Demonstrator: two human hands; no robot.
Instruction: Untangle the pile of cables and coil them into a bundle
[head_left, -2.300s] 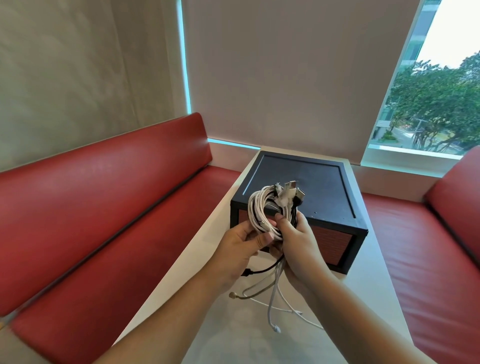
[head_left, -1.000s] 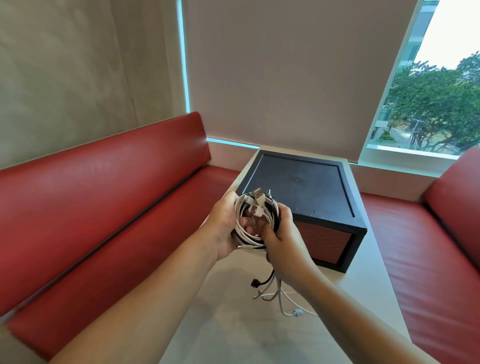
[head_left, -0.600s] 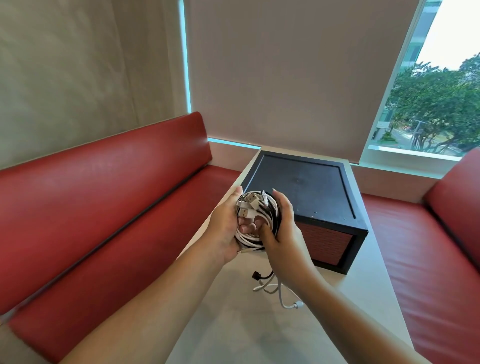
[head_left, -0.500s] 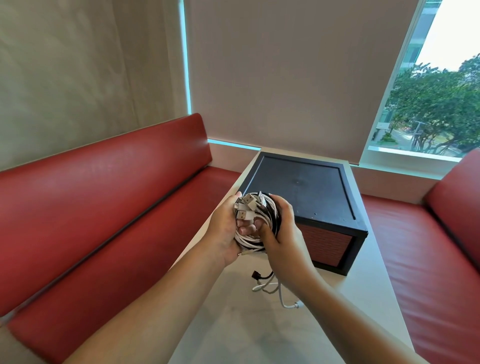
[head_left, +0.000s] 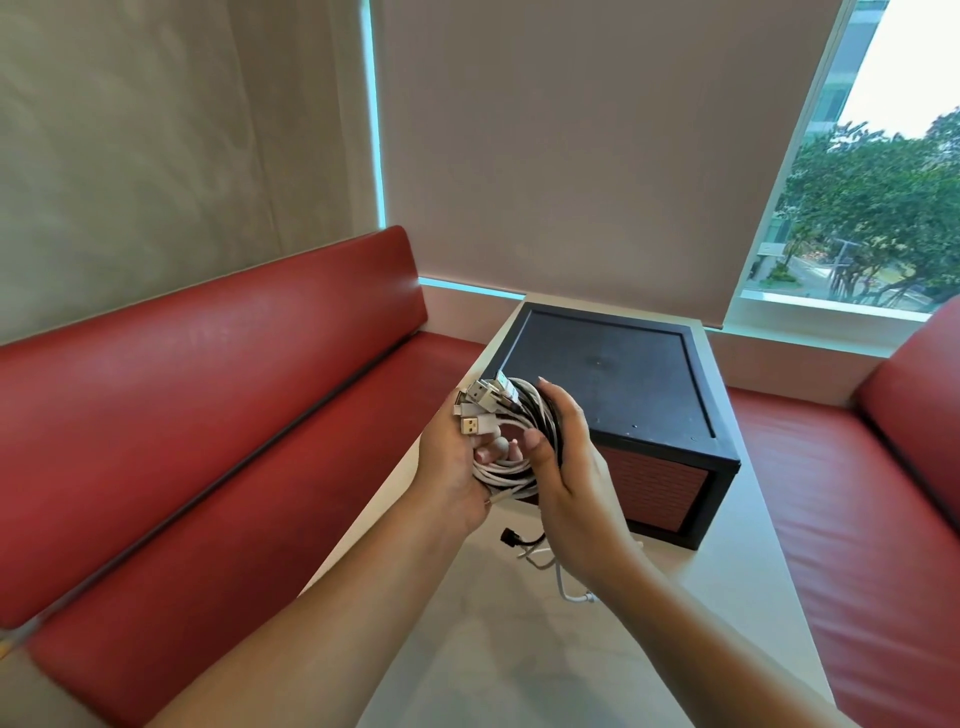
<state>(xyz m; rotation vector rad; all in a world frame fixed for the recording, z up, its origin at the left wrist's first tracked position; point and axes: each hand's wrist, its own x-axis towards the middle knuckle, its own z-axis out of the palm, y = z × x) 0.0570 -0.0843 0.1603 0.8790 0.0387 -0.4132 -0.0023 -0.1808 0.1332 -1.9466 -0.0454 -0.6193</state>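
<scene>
The coil of cables, white strands with a few black ones, is held in the air above the near end of the white table, just in front of the black box. The left hand is curled through its middle, and the right hand is wrapped over its right side with the thumb pressing on the loops. Several USB plugs stick out at the top and loose tails hang beneath, so if either grip eases, the springy loops would likely fan open, and winding the tails in carelessly could snag them on those plugs and knot the bundle again.
</scene>
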